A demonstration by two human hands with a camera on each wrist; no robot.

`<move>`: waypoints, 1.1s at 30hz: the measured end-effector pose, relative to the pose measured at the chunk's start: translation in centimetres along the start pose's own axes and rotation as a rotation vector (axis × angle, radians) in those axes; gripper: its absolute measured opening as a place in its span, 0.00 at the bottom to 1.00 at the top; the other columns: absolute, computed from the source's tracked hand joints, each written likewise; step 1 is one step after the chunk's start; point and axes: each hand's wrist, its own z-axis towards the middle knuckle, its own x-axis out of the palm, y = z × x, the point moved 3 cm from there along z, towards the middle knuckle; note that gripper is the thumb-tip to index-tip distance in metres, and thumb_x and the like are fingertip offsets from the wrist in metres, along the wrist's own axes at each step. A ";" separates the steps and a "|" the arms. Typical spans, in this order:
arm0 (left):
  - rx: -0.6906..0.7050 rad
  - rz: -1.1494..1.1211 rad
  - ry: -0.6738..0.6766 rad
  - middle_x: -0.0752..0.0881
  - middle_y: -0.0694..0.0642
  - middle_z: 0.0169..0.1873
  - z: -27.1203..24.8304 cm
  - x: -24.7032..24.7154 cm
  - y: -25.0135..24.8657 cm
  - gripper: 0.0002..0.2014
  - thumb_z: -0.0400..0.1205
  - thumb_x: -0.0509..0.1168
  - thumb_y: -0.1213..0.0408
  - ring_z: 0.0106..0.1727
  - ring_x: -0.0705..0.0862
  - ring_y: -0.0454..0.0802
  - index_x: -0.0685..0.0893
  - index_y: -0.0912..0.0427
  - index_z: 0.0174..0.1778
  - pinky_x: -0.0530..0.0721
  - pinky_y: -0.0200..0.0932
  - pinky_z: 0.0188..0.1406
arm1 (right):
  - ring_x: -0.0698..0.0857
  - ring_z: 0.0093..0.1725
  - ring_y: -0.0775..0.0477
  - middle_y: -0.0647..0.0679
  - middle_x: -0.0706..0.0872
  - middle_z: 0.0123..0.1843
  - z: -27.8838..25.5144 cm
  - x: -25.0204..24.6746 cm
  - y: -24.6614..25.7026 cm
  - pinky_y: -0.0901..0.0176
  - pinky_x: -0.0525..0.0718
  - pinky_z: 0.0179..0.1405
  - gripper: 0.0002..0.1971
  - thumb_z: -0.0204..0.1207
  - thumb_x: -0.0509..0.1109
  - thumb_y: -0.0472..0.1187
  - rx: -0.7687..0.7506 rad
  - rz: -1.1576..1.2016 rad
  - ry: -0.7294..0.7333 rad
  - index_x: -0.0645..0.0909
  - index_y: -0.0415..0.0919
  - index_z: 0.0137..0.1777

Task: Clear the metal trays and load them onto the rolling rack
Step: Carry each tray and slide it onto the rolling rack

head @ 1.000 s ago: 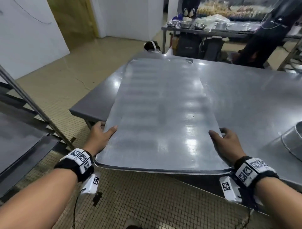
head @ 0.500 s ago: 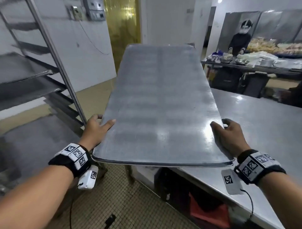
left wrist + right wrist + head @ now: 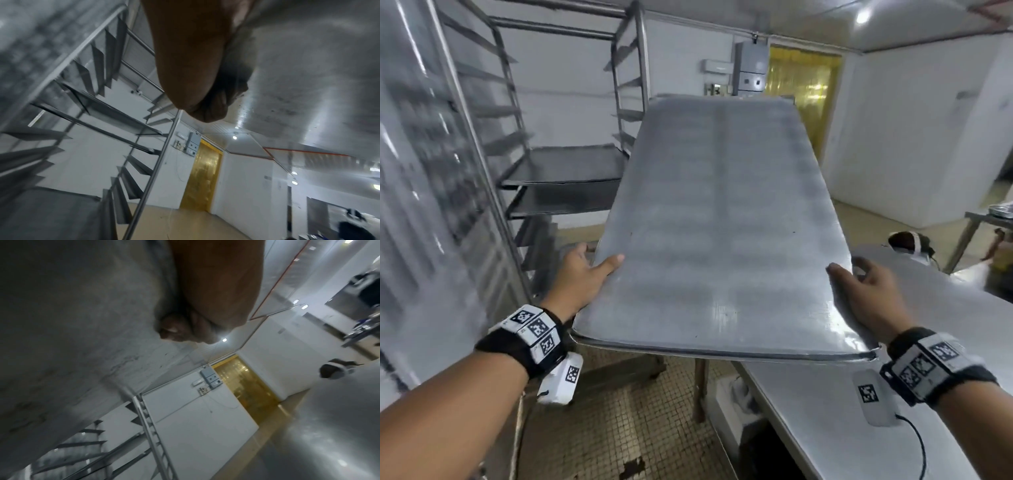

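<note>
A long bare metal tray (image 3: 715, 219) hangs in the air in front of me, its far end raised. My left hand (image 3: 582, 277) grips its left edge near the close corner, thumb on top. My right hand (image 3: 866, 291) grips the right edge the same way. The left wrist view shows fingers (image 3: 205, 112) curled under the tray's underside (image 3: 308, 65); the right wrist view shows fingers (image 3: 176, 332) under the tray's underside (image 3: 82, 321). The rolling rack (image 3: 565, 137) stands ahead on the left, with two trays (image 3: 565, 171) on its runners.
A steel table (image 3: 893, 394) runs along the right, below the tray's near corner. A second rack frame (image 3: 431, 171) stands close on the far left. A yellow strip curtain (image 3: 804, 89) covers the doorway behind. Someone's head (image 3: 907, 240) shows beyond the table. The floor is tiled.
The tray has been lifted off the table and swung left toward the rack, both hands keeping the same grip. My view has turned from the table to the rack.
</note>
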 end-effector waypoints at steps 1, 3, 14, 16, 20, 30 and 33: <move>-0.004 0.004 -0.034 0.91 0.49 0.46 -0.8 -1.1 -0.3 0.21 0.74 0.79 0.51 0.44 0.91 0.47 0.82 0.59 0.55 0.89 0.48 0.44 | 0.89 0.53 0.44 0.43 0.90 0.54 0.2 0.4 0.8 0.49 0.85 0.59 0.26 0.80 0.74 0.52 -0.029 0.014 0.031 0.78 0.38 0.72; -0.018 0.001 -0.096 0.91 0.50 0.46 -2.8 -3.2 -1.2 0.19 0.75 0.79 0.52 0.44 0.91 0.48 0.83 0.58 0.54 0.90 0.50 0.46 | 0.90 0.48 0.46 0.47 0.90 0.48 0.6 1.3 1.9 0.51 0.85 0.54 0.23 0.80 0.73 0.51 -0.090 0.038 0.097 0.79 0.39 0.71; -0.152 0.076 -0.290 0.89 0.48 0.46 -14.2 -13.1 -1.2 0.17 0.77 0.77 0.56 0.42 0.89 0.44 0.84 0.59 0.57 0.87 0.41 0.37 | 0.90 0.48 0.46 0.38 0.90 0.56 -1.1 9.7 3.1 0.61 0.83 0.43 0.31 0.80 0.74 0.51 -0.114 0.245 0.397 0.74 0.33 0.77; -0.206 0.125 -0.309 0.89 0.51 0.47 -15.6 -14.7 -0.3 0.22 0.75 0.79 0.52 0.44 0.90 0.49 0.82 0.60 0.58 0.87 0.44 0.40 | 0.89 0.38 0.51 0.39 0.92 0.49 -2.4 11.2 3.3 0.65 0.83 0.33 0.25 0.80 0.75 0.49 -0.048 0.302 0.479 0.76 0.37 0.72; -0.288 0.185 -0.304 0.89 0.56 0.49 -17.9 -16.8 1.6 0.25 0.74 0.80 0.50 0.45 0.90 0.52 0.82 0.62 0.58 0.86 0.43 0.38 | 0.86 0.35 0.49 0.43 0.91 0.38 -4.4 13.9 2.1 0.63 0.82 0.30 0.24 0.75 0.79 0.50 0.061 0.373 0.600 0.82 0.30 0.59; -0.407 0.214 -0.237 0.91 0.51 0.37 -21.1 -16.5 5.0 0.09 0.77 0.78 0.58 0.35 0.90 0.46 0.84 0.56 0.43 0.83 0.36 0.28 | 0.77 0.26 0.51 0.38 0.79 0.30 -7.7 16.6 -1.2 0.65 0.72 0.20 0.35 0.77 0.78 0.46 0.136 0.300 0.721 0.70 0.10 0.62; -0.435 0.204 -0.233 0.91 0.53 0.36 -20.9 -16.5 6.3 0.13 0.76 0.79 0.56 0.32 0.90 0.45 0.83 0.59 0.46 0.83 0.37 0.27 | 0.75 0.22 0.53 0.39 0.78 0.29 -7.7 17.0 -1.8 0.66 0.70 0.18 0.37 0.77 0.78 0.48 0.149 0.267 0.735 0.71 0.10 0.60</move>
